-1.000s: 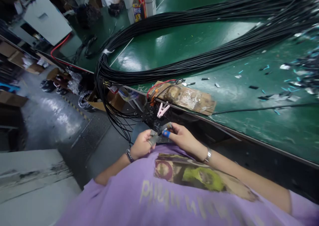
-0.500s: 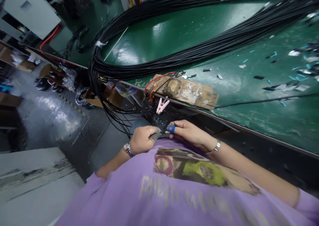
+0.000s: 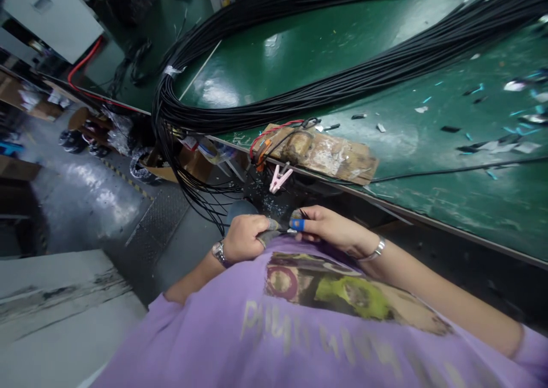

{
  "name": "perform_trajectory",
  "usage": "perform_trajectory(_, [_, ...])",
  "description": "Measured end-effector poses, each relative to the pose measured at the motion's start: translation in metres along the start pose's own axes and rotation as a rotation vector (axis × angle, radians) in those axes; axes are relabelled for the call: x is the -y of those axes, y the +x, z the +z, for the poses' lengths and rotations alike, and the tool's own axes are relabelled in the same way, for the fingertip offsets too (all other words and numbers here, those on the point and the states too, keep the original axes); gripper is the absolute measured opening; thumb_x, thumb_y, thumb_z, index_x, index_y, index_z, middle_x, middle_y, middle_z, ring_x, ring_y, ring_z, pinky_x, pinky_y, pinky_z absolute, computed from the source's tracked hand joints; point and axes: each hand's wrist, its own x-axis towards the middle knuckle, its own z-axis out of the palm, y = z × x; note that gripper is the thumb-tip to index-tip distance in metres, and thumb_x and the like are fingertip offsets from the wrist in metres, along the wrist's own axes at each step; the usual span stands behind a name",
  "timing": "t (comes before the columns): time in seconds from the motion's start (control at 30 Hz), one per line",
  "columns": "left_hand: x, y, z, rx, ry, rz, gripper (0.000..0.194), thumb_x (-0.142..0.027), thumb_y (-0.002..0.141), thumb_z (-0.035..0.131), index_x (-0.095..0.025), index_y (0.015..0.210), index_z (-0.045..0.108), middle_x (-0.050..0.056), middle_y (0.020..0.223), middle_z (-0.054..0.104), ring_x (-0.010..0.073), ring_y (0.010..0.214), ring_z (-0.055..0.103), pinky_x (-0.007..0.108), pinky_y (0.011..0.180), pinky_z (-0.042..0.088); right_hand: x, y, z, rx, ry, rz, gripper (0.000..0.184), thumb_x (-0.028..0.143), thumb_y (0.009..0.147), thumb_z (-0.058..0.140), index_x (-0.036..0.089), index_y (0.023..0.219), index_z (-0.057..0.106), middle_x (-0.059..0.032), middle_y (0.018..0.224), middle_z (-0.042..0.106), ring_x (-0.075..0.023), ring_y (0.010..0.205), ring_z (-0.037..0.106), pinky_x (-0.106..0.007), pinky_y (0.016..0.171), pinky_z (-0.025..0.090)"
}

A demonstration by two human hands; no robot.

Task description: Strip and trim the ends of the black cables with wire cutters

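Observation:
Close in front of my shirt, my left hand (image 3: 246, 237) is closed around a thin black cable, its thumb and finger wrapped in greyish tape. My right hand (image 3: 327, 228), with blue tape on a fingertip, pinches the cable's end just to the right. Between the hands a short stretch of the black cable (image 3: 282, 230) shows, with a small pale or shiny bit by the right fingertips. A dark sliver sticks up from the right fingers. The tips partly hide the cable's end. Above the hands, a pink clothespin (image 3: 280, 180) hangs at the table edge.
A big bundle of black cables (image 3: 274, 109) loops over the green table (image 3: 411, 140), its loose ends hanging off the edge at left. A glue-stained wooden board (image 3: 338, 155) with red and black wires lies at the edge. Black and blue scraps (image 3: 492, 145) litter the right side.
My right hand has shifted slightly to the right, widening the gap to my left hand. The pale bit and the dark sliver at its fingers now show more clearly.

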Motion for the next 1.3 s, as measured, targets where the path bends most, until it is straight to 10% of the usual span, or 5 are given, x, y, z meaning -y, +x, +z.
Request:
perform_trajectory(0.4, [-0.001, 0.0, 0.026, -0.212, -0.152, -0.282, 0.002, -0.023, 0.073, 0.058, -0.021, 0.073, 0.058, 0.0, 0.058, 0.059, 0.012, 0.051, 0.046, 0.024, 0.055, 0.033, -0.019, 0.013, 0.026, -0.064, 0.394, 0.032, 0.038, 0.045, 0.055, 0.076, 0.016, 0.058, 0.054, 0.0053, 0.049, 0.045, -0.0033, 0.041, 0.026, -0.019, 0.04, 0.017])
perform_trajectory(0.67, [0.014, 0.013, 0.028, -0.382, -0.564, -0.481, 0.014, -0.029, 0.071, 0.06, -0.02, 0.07, 0.05, -0.004, 0.053, 0.05, 0.0079, 0.047, 0.042, 0.019, 0.048, 0.031, -0.012, 0.01, 0.033, 0.091, -0.173, -0.103, 0.039, 0.051, 0.061, 0.071, 0.018, 0.059, 0.05, 0.0059, 0.051, 0.048, -0.0072, 0.049, 0.036, -0.022, 0.048, 0.031])
perform_trajectory(0.93, [0.013, 0.0, 0.013, -0.179, -1.632, -0.659, 0.027, -0.036, 0.075, 0.063, -0.017, 0.065, 0.047, -0.011, 0.038, 0.024, 0.0029, 0.028, 0.015, 0.019, 0.035, 0.008, -0.025, 0.013, 0.01, -0.226, -0.498, -0.343, 0.011, 0.031, 0.069, 0.061, 0.021, 0.066, 0.057, -0.0006, 0.066, 0.061, -0.0172, 0.065, 0.053, -0.031, 0.064, 0.043])
perform_trajectory(1.3, [0.011, -0.003, 0.021, -0.101, -1.697, -0.657, 0.028, -0.032, 0.076, 0.062, -0.018, 0.064, 0.042, -0.011, 0.037, 0.025, 0.0035, 0.026, 0.018, 0.019, 0.035, 0.008, -0.004, 0.021, 0.026, -0.169, -0.32, -0.425, 0.021, 0.042, 0.073, 0.06, 0.021, 0.078, 0.06, -0.0003, 0.069, 0.06, -0.0164, 0.066, 0.053, -0.03, 0.063, 0.044])
